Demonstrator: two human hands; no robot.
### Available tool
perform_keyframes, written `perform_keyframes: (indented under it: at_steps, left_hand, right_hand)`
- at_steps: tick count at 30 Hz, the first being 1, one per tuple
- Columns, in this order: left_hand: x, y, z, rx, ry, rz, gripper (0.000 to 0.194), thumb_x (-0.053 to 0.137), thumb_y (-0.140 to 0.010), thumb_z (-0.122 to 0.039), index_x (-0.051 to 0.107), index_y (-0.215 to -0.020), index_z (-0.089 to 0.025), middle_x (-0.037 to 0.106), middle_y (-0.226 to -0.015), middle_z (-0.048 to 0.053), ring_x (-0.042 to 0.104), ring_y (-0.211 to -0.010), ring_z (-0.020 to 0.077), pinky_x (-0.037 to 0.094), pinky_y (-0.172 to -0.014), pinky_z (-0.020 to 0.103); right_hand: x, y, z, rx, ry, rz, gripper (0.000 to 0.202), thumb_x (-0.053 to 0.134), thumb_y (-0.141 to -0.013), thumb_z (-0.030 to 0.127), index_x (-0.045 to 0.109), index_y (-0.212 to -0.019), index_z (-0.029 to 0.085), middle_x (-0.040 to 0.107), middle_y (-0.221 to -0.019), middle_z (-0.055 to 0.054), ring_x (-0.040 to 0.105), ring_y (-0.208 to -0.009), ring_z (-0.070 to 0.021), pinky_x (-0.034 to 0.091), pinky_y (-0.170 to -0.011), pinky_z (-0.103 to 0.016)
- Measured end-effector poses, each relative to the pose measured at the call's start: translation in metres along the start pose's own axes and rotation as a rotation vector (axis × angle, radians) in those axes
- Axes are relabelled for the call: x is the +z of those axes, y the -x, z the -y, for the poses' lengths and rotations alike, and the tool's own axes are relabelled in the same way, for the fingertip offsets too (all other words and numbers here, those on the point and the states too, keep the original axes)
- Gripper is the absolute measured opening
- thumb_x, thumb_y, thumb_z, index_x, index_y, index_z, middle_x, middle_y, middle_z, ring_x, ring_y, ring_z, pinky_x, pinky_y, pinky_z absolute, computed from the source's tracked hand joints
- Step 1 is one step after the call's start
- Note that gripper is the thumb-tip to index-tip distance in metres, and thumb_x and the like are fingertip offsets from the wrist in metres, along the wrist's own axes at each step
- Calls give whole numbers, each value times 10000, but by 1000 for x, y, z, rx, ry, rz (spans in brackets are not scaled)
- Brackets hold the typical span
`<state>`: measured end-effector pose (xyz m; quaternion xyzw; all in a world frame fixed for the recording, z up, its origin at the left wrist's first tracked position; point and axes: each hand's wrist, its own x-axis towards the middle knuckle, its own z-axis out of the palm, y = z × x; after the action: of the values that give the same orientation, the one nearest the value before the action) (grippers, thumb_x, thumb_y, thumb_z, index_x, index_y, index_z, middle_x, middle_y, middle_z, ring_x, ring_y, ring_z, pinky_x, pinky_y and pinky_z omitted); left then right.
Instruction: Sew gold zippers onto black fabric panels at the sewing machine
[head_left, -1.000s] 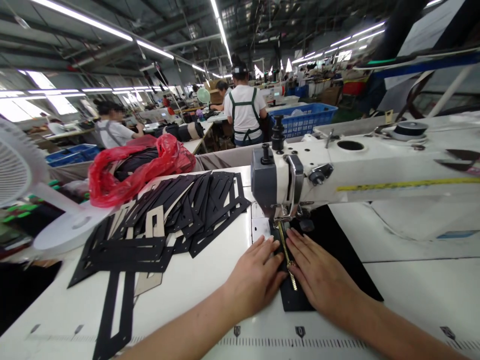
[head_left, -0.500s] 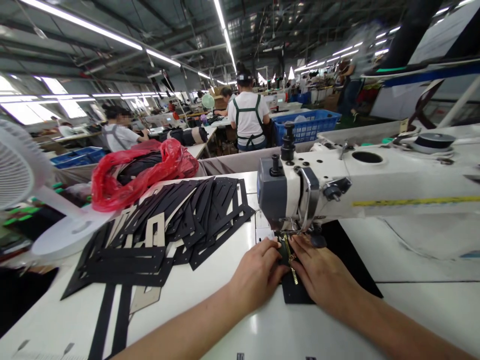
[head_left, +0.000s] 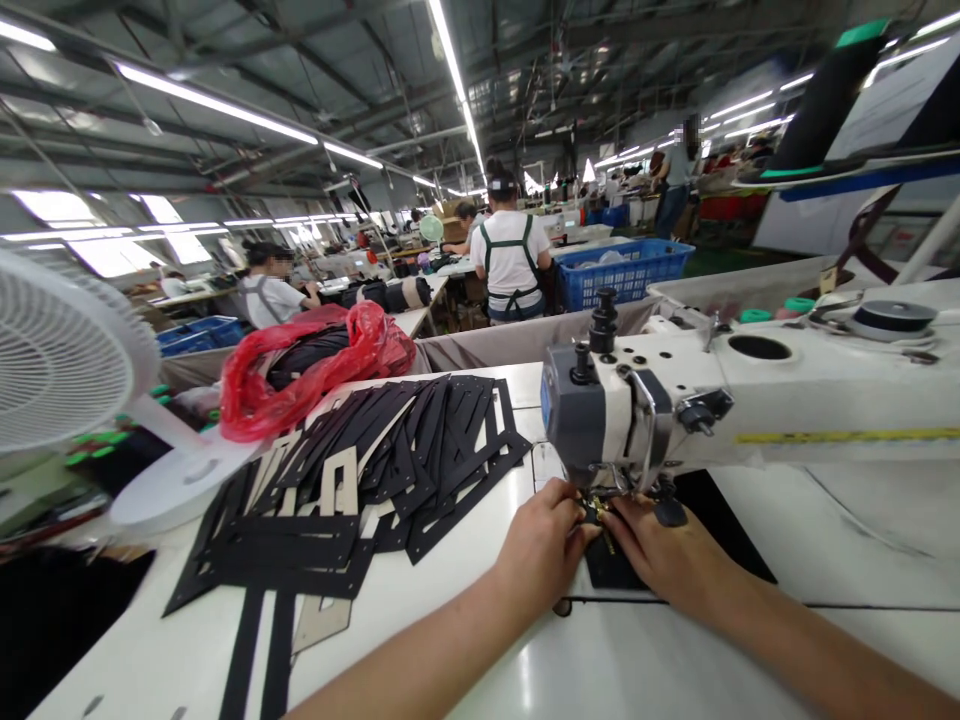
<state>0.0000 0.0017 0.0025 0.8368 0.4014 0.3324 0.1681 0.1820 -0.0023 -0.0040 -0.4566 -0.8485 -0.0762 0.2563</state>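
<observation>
Under the head of a white and grey sewing machine point(head_left: 574, 415) lies a black flat piece point(head_left: 611, 568) with a gold zipper point(head_left: 606, 535) on it. My left hand point(head_left: 541, 545) grips the piece's left side, thumb and fingers drawn together near the presser foot. From the right, my right hand point(head_left: 667, 545) presses on the piece beside the zipper, its fingers close together. The fingertips of both hands are close to the needle area, which is partly hidden. A larger black part point(head_left: 724, 525) extends behind my right hand.
Black frame-shaped pieces point(head_left: 285, 540) are piled left of the machine, near a red plastic bag point(head_left: 244, 395) and a white fan point(head_left: 176, 480). A blue basket point(head_left: 626, 272) and a person in a white shirt point(head_left: 512, 255) are beyond the table.
The camera view has shifted, so the scene sits lower and further right. Less of the zipper shows below the fingers, and the black piece sits further under the machine head.
</observation>
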Motion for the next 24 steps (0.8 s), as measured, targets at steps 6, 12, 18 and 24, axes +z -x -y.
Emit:
perform_keyframes:
  at_steps: [6, 12, 18, 24]
  left_hand:
    - [-2, 6, -12, -16, -95, 25, 21, 612, -775, -144, 618, -777, -164, 579, -944, 62, 579, -850, 200, 521, -771, 321]
    - [-2, 12, -18, 26, -81, 13, 62, 579, -799, -130, 621, -767, -161, 579, -928, 61, 560, -852, 196, 510, -761, 320]
    - [-4, 7, -14, 31, -89, 6, 53, 579, -805, -143, 627, -789, -156, 570, -920, 72, 554, -869, 207, 506, -778, 334]
    - [-4, 8, -12, 57, -137, 25, 62, 566, -814, -163, 616, -780, -154, 567, -906, 75, 552, -862, 210, 506, -775, 344]
  right_hand:
    - [3, -3, -5, 45, -128, -48, 226, 391, -872, 197, 603, -950, 177, 682, -902, -66, 641, -824, -203, 512, -748, -339]
    - [-1, -6, -3, 57, -111, -79, 244, 372, -866, 191, 610, -919, 183, 689, -870, -60, 649, -792, -193, 530, -715, -324]
    - [-1, -8, -2, 67, -50, -81, 248, 379, -864, 204, 624, -897, 186, 692, -876, -47, 641, -820, -187, 521, -741, -309]
    - [-1, -7, 7, 211, 111, -74, 253, 423, -844, 231, 661, -779, 173, 685, -815, -94, 619, -807, -240, 472, -787, -371]
